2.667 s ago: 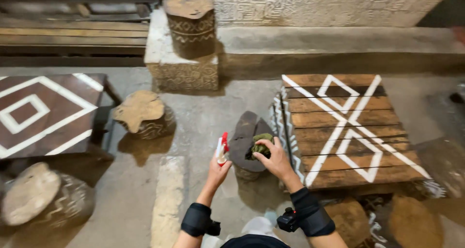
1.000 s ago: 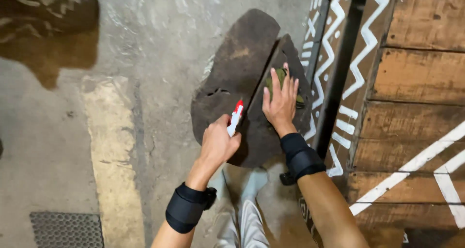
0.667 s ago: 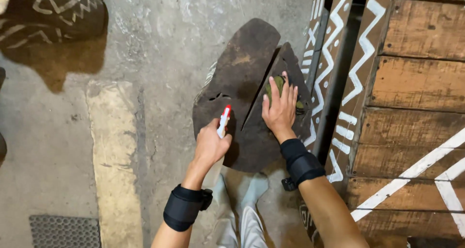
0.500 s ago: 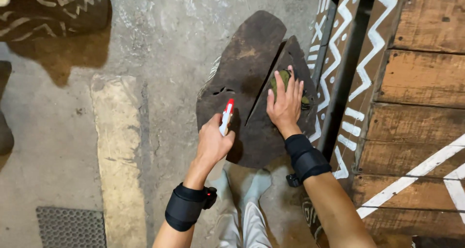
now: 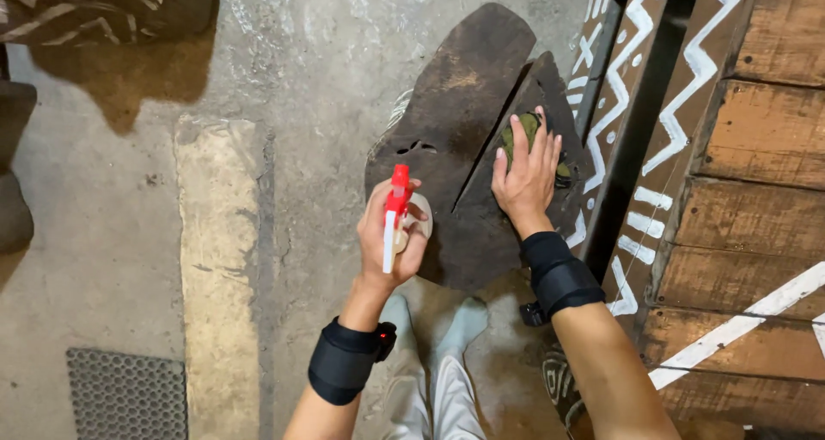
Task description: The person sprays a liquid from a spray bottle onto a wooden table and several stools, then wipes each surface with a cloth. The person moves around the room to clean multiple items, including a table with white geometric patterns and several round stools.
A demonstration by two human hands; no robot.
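Note:
A dark wooden stool seat [image 5: 464, 105], cracked down its middle, stands on the concrete floor in front of me. My left hand [image 5: 391, 238] grips a spray bottle [image 5: 397, 208] with a red and white trigger head, held over the seat's near left edge. My right hand [image 5: 526, 178] lies flat on a green cloth [image 5: 520, 131], pressing it against the right half of the seat. Both wrists wear black bands.
A wooden table [image 5: 739, 165] with white painted zigzags and dots stands close on the right. A pale painted stripe [image 5: 215, 259] runs along the floor, with a metal drain grate [image 5: 125, 397] at bottom left. Another patterned stool [image 5: 103, 10] sits at top left. My legs are below.
The view has closed in from a wide look at the room to right above the stool. My left hand with the spray bottle has shifted slightly; my right hand stays on the cloth.

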